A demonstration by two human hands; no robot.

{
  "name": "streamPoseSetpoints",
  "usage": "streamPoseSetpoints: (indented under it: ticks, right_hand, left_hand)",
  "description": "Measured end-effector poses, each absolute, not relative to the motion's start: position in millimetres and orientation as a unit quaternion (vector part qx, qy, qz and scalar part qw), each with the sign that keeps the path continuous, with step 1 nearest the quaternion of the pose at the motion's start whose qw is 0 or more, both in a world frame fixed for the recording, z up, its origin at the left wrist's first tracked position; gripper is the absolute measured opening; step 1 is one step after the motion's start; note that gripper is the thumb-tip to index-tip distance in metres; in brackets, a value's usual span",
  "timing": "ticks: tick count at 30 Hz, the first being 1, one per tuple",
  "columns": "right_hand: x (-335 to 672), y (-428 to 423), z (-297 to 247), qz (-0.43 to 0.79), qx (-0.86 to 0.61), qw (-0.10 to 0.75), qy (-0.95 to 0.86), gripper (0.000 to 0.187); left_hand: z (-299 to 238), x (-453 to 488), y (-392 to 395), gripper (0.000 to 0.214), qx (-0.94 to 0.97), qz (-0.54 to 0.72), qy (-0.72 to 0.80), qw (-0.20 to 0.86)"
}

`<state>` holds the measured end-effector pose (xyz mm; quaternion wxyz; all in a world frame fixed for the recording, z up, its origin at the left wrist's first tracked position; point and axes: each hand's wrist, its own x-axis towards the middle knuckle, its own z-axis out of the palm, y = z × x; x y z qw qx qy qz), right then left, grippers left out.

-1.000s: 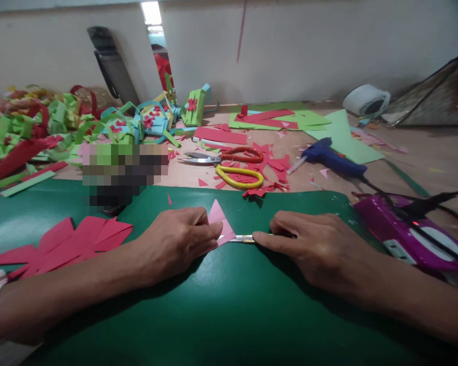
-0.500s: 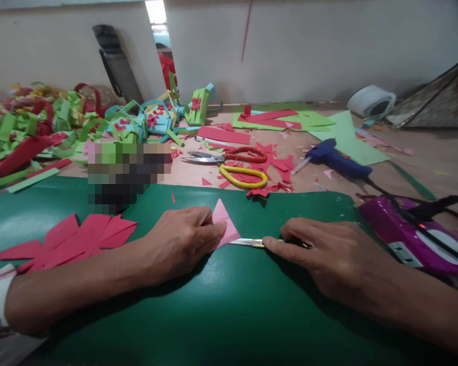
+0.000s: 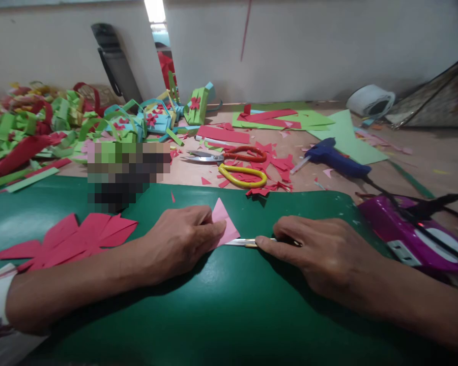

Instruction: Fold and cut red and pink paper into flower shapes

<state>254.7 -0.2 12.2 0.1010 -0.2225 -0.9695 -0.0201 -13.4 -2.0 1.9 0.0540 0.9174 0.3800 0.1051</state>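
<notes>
Left hand [image 3: 187,236] closed, pinching pink paper [image 3: 226,218] between thumb and fingers; paper is folded, pointed corner up, over green mat [image 3: 213,315], mid-view. Right hand [image 3: 316,249] closed on thin metal tool [image 3: 249,242], silver with gold-coloured part, index finger laid along it. Tool lies roughly level, its far end running to the paper's lower edge; can't tell if it sits under the paper or inside the fold. Hands apart, paper and tool bridging the gap.

Red cutouts [image 3: 70,239], petal-shaped, overlapping on mat beyond left forearm. Past mat's far edge: scissors [image 3: 217,159], blades parted, pointing left, one orange and one yellow handle, among red scraps [image 3: 281,165]. Red strip [image 3: 225,134] behind them, with pen [image 3: 213,141] along its near side. Blue glue gun [image 3: 341,160] to the right, nozzle toward scissors, near pale green sheet [image 3: 343,134]. Purple power strip [image 3: 379,216] just beyond right forearm, cables across it. Far left: heap of paper baskets [image 3: 66,114], mostly green. Bottle [image 3: 116,66] leans at wall. White roll [image 3: 368,99] beside bag [image 3: 438,99], far right.
</notes>
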Motion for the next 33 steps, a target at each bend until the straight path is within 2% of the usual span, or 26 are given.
streamPoseSetpoints:
  ticks: [15,21,24,29,33]
  right_hand:
    - [244,-2,12,-0.019,-0.224,0.114,-0.968,0.035]
    - [238,1,14,-0.014,-0.213,0.114,-0.97,0.039]
    - [239,3,12,-0.01,-0.218,0.112,-0.969,0.041]
    - [238,4,12,-0.012,-0.216,0.112,-0.97,0.046]
    - [239,4,12,-0.008,-0.218,0.114,-0.969,0.043]
  left_hand:
    - [3,-12,-2,0.025,0.912,0.095,0.394,0.055]
    - [1,-14,0,0.028,0.916,0.129,0.376,0.061]
    - [4,-20,4,0.025,0.917,0.137,0.357,0.11]
    - [9,-30,11,0.031,0.899,0.163,0.305,0.27]
    - [16,-31,13,0.034,0.897,0.136,0.297,0.297]
